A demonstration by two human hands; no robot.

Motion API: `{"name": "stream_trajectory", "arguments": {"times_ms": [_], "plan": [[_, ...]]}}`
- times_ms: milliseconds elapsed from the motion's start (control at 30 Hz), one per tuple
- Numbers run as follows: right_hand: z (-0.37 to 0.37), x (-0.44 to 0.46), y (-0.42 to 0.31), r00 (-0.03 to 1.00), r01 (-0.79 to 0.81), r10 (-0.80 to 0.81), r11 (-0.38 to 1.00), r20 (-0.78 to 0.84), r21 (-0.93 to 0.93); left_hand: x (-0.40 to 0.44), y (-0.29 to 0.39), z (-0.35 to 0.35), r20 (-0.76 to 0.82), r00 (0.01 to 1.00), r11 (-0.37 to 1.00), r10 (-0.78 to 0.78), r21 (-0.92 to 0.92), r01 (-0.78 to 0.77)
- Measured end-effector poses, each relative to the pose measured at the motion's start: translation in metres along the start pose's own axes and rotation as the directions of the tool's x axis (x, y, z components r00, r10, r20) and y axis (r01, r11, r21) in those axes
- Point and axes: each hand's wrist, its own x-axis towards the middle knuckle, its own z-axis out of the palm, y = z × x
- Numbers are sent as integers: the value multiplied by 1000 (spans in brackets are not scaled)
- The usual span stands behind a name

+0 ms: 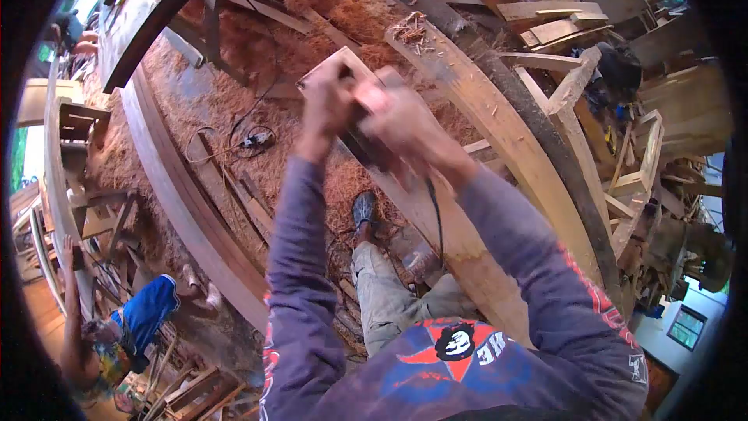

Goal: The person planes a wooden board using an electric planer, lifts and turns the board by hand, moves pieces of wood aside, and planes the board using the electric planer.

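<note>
A long pale wooden beam [467, 261] runs diagonally from the upper middle down past my right side. Over its far end, both hands are closed on a dark corded tool [370, 150], which looks like an electric planer, though motion smears its outline. My left hand [327, 101] grips the front of it, fingers wrapped round. Behind it, my right hand [405, 125] is closed on the rear part, blurred. A black cord [438, 222] hangs down from the tool across the beam. The tool's underside is hidden.
Reddish shavings [288, 8] cover the ground. Curved beams lie at left [191, 195] and right [506, 132]. Scrap timber [635, 179] is piled far right. A small dark tool [257, 139] with a cable lies on the ground. Another person in blue shorts [148, 308] is at lower left.
</note>
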Motion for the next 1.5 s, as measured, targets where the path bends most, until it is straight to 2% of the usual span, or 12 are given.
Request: {"name": "stream_trajectory", "arguments": {"times_ms": [100,133,233,267,367,433,533,667,867,1000,1233,1500], "plan": [[13,86,-16,999,-31,32,997,10,-71,66,-66,-28,8,999,988,45,150,-46],[43,123,15,935,279,-346,858,-83,-431,80,-71,-35,9,1000,992,-7,128,6],[27,138,-11,989,136,-104,919,107,-371,115,-109,-43,37,994,973,107,203,-113],[40,147,3,961,250,-275,880,-5,-403,111,-102,-41,18,999,985,46,163,-49],[41,127,15,985,110,-128,983,-118,-144,91,-90,-40,11,997,982,73,172,-74],[30,58,33,991,120,-131,919,3,375,47,-64,-20,33,996,986,84,141,-88],[-18,-88,32,989,-54,-45,770,138,636,-48,-5,27,21,994,990,105,89,-106],[-60,-275,48,991,-133,125,953,47,274,-199,112,101,76,989,989,130,56,-135],[-70,-443,92,851,-511,450,828,271,230,-310,198,149,342,940,998,-3,-55,23],[-82,-338,58,918,-381,357,916,174,128,-227,165,119,278,960,998,-26,-51,42],[-17,-70,63,997,-48,-4,762,80,646,-18,2,53,60,990,986,126,104,-132],[28,162,44,992,122,-122,940,-22,318,170,-134,-37,179,983,976,42,203,-79]]}}
